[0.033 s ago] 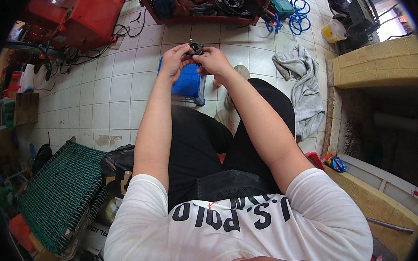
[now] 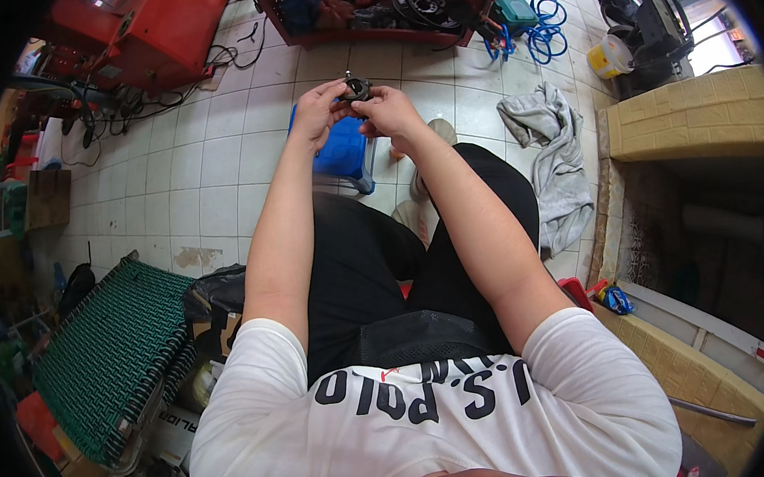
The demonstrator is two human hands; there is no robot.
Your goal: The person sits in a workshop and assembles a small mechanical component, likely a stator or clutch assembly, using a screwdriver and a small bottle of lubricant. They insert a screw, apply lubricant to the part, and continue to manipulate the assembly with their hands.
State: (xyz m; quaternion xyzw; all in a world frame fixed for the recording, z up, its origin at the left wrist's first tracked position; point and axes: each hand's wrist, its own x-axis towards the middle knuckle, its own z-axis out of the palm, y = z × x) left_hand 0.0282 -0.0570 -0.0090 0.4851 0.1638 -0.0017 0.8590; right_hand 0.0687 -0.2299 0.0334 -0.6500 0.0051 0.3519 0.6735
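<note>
Between my two hands is a small dark ring-shaped metal part with a short bright stud or screw sticking up at its far side. My left hand grips its left edge with thumb and fingertips. On the other side my right hand pinches the right edge, its thumb near the ring's opening. Both hands are raised above a blue plastic stool, partly covered by them. The exact kind of part is too small to make out.
A red tool cart stands ahead, with blue hose coils beside it. Red machinery and cables lie far left. A grey cloth is on the tiled floor at right. A green woven folding bed stands near left.
</note>
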